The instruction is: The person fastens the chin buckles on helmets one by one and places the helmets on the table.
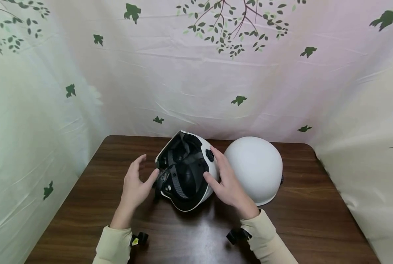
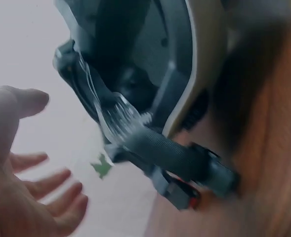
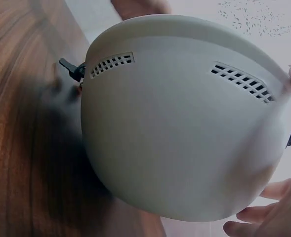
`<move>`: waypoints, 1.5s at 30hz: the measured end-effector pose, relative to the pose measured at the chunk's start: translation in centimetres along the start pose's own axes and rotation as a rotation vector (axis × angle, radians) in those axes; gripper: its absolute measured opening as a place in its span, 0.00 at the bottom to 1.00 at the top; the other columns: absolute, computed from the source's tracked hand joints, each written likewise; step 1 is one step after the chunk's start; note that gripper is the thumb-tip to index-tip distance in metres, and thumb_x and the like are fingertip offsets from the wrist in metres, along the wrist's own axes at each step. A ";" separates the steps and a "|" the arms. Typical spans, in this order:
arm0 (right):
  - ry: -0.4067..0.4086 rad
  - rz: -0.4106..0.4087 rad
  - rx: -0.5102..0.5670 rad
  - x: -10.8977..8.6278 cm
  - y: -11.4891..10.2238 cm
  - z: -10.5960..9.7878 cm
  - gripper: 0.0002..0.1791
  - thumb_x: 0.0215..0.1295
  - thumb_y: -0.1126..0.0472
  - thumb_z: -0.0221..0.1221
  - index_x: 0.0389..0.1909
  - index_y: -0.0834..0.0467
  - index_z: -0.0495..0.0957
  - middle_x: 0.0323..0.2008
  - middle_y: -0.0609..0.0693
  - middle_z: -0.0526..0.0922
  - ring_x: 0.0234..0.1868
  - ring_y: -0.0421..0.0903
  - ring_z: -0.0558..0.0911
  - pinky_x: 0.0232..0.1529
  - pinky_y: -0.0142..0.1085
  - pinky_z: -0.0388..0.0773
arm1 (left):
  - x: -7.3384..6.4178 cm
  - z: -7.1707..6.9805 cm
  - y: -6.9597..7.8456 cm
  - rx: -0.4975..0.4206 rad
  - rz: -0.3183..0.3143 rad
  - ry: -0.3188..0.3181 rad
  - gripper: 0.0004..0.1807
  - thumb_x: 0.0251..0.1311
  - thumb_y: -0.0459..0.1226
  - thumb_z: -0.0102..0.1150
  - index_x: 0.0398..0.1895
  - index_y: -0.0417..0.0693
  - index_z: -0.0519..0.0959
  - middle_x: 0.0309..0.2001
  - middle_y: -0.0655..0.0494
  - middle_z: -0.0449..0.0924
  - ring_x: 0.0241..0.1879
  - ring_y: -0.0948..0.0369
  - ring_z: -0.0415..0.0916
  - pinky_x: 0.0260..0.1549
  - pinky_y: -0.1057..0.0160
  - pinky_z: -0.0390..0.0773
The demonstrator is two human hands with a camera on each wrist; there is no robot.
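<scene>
In the head view a white helmet (image 1: 184, 170) sits tilted on the table, its dark padded inside facing up toward me. My left hand (image 1: 136, 185) is beside its left rim, thumb and fingers spread. The left wrist view shows a gap between that hand (image 2: 31, 163) and the helmet's webbing strap (image 2: 160, 150), which hangs with a black buckle (image 2: 177, 192). My right hand (image 1: 227, 179) lies along the right side, thumb near the rim and fingers extended beside the shell. The right wrist view shows the smooth white shell (image 3: 180, 133) with two slotted vents.
A second white helmet (image 1: 254, 168) stands dome up on the right, close behind my right hand. The brown wooden table (image 1: 315, 212) ends near a white curtain (image 1: 190, 84) printed with green birds and branches. Dark wrist cameras (image 1: 238, 235) are strapped at both cuffs.
</scene>
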State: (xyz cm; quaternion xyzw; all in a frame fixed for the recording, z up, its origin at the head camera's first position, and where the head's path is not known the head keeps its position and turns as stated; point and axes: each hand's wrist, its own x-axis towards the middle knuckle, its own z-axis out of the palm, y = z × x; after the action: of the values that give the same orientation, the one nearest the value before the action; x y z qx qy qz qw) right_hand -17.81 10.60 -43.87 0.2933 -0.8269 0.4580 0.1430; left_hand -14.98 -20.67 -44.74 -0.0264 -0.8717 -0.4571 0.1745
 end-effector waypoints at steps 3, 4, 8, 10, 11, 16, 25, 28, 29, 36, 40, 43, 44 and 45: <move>-0.004 0.053 0.025 -0.3 0.2 -0.1 0.41 0.78 0.53 0.57 0.85 0.53 0.50 0.82 0.50 0.56 0.81 0.50 0.58 0.78 0.53 0.57 | 0.0 0.2 -1.1 0.006 -0.107 -0.101 0.39 0.74 0.49 0.62 0.79 0.42 0.60 0.72 0.38 0.70 0.68 0.41 0.71 0.62 0.39 0.76; -0.004 0.073 0.035 -0.5 0.2 -0.1 0.41 0.78 0.53 0.56 0.85 0.54 0.49 0.82 0.50 0.56 0.81 0.49 0.58 0.78 0.53 0.57 | 0.1 0.3 -1.4 0.001 -0.128 -0.130 0.39 0.75 0.50 0.60 0.80 0.41 0.60 0.72 0.37 0.70 0.68 0.41 0.71 0.62 0.39 0.76; -0.012 0.126 0.067 -0.9 0.2 -0.2 0.39 0.80 0.54 0.53 0.85 0.55 0.48 0.82 0.51 0.55 0.81 0.49 0.58 0.78 0.53 0.56 | 0.1 0.6 -2.4 -0.017 -0.154 -0.179 0.37 0.77 0.51 0.57 0.78 0.39 0.62 0.70 0.37 0.74 0.69 0.42 0.74 0.64 0.40 0.76; -0.026 0.135 0.076 -1.1 0.3 -0.2 0.38 0.82 0.54 0.51 0.85 0.55 0.47 0.83 0.53 0.54 0.81 0.50 0.57 0.78 0.53 0.55 | 0.0 0.6 -2.7 -0.023 -0.143 -0.166 0.35 0.77 0.49 0.58 0.77 0.38 0.64 0.69 0.37 0.76 0.67 0.42 0.76 0.63 0.40 0.77; -0.032 0.140 0.081 -1.2 0.3 -0.2 0.38 0.82 0.54 0.50 0.85 0.55 0.46 0.82 0.53 0.55 0.80 0.50 0.59 0.78 0.53 0.56 | 0.0 0.6 -2.7 -0.026 -0.138 -0.157 0.34 0.77 0.49 0.58 0.76 0.38 0.65 0.68 0.37 0.77 0.67 0.42 0.76 0.62 0.40 0.77; -0.051 0.156 0.119 -1.6 0.7 0.1 0.37 0.84 0.58 0.47 0.86 0.53 0.43 0.82 0.53 0.55 0.75 0.51 0.69 0.75 0.51 0.63 | 0.0 0.5 -2.8 -0.045 -0.114 -0.132 0.33 0.77 0.48 0.58 0.76 0.38 0.67 0.68 0.37 0.76 0.66 0.41 0.77 0.60 0.40 0.78; -0.031 0.114 0.069 -1.9 0.9 0.8 0.37 0.82 0.59 0.52 0.84 0.58 0.48 0.78 0.53 0.63 0.72 0.47 0.71 0.71 0.51 0.70 | -0.2 0.2 -2.9 0.001 -0.109 -0.082 0.31 0.75 0.50 0.61 0.75 0.46 0.70 0.69 0.42 0.77 0.66 0.44 0.78 0.61 0.42 0.77; -0.012 0.118 0.012 -1.9 0.9 0.7 0.37 0.82 0.58 0.53 0.83 0.60 0.49 0.77 0.55 0.63 0.74 0.49 0.67 0.73 0.52 0.65 | -0.3 0.2 -2.8 -0.001 -0.095 -0.056 0.30 0.74 0.48 0.62 0.74 0.45 0.72 0.68 0.41 0.78 0.66 0.44 0.78 0.62 0.42 0.75; -0.008 0.128 -0.003 -1.9 0.9 0.7 0.38 0.81 0.58 0.53 0.84 0.60 0.48 0.78 0.56 0.61 0.77 0.50 0.64 0.75 0.53 0.62 | -0.2 0.2 -2.7 -0.009 -0.090 -0.045 0.30 0.74 0.47 0.62 0.73 0.44 0.72 0.67 0.41 0.78 0.65 0.44 0.78 0.62 0.43 0.75; -0.019 0.197 -0.061 -2.3 0.8 0.4 0.42 0.79 0.55 0.57 0.84 0.60 0.47 0.81 0.60 0.56 0.81 0.54 0.58 0.78 0.57 0.58 | -0.1 0.6 -2.1 -0.062 -0.040 0.008 0.25 0.74 0.42 0.63 0.69 0.43 0.76 0.62 0.43 0.82 0.59 0.48 0.82 0.55 0.65 0.79; -0.037 0.205 -0.061 -2.6 0.9 0.5 0.41 0.80 0.53 0.57 0.83 0.62 0.48 0.80 0.60 0.58 0.80 0.55 0.60 0.77 0.58 0.59 | -0.3 0.8 -1.9 -0.120 -0.014 0.036 0.22 0.74 0.38 0.63 0.67 0.43 0.78 0.56 0.43 0.84 0.53 0.51 0.82 0.46 0.79 0.78; -0.047 0.215 -0.048 -2.8 1.1 0.7 0.42 0.80 0.52 0.57 0.84 0.61 0.47 0.80 0.59 0.57 0.80 0.55 0.59 0.77 0.58 0.59 | -0.4 0.8 -1.8 -0.124 0.002 0.055 0.21 0.73 0.38 0.64 0.66 0.45 0.79 0.55 0.43 0.85 0.52 0.51 0.82 0.46 0.81 0.77; -0.051 0.213 -0.047 -2.8 1.2 0.8 0.42 0.80 0.52 0.57 0.84 0.61 0.48 0.80 0.60 0.57 0.80 0.55 0.59 0.77 0.58 0.59 | -0.4 0.7 -1.7 -0.122 0.005 0.059 0.21 0.73 0.38 0.64 0.66 0.45 0.79 0.55 0.44 0.85 0.53 0.51 0.82 0.46 0.81 0.77; -0.055 0.211 -0.044 -2.8 1.2 0.9 0.42 0.80 0.52 0.57 0.84 0.61 0.48 0.80 0.60 0.57 0.80 0.55 0.60 0.77 0.58 0.59 | -0.4 0.5 -1.7 -0.117 0.008 0.062 0.21 0.73 0.38 0.64 0.66 0.45 0.79 0.56 0.44 0.85 0.53 0.51 0.81 0.46 0.81 0.76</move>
State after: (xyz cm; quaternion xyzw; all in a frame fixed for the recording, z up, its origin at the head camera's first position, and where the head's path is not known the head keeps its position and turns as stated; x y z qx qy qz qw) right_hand -16.33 11.28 -46.54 0.2139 -0.8667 0.4439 0.0779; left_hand -15.07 -21.18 -46.51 -0.0262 -0.8375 -0.5074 0.2013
